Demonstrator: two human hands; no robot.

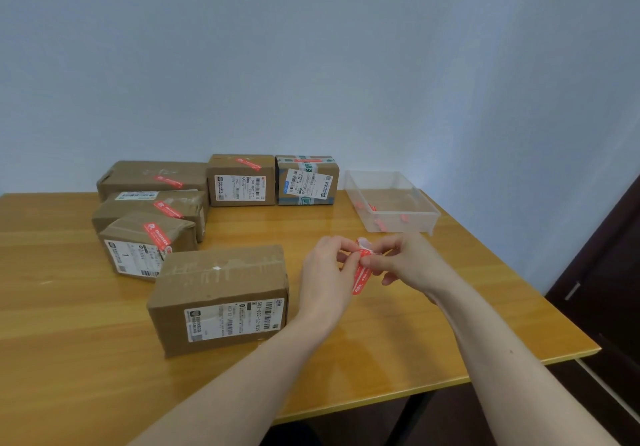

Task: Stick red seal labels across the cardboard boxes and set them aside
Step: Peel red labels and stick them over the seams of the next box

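Both the left hand (327,272) and right hand (403,258) pinch a red seal label (362,272) above bare table (381,334); the unsealed cardboard box (221,298) sits just left of them.

We find bare table (398,324) on the near right and along the near edge, open for a hand to pass. One unsealed box (221,298) blocks the near middle. Five sealed boxes (152,199) crowd the far left, up to the wall, with a narrow lane of wood between them and the near box. A clear plastic tray (391,203) stands at the far right. Both hands hover between tray and near box.
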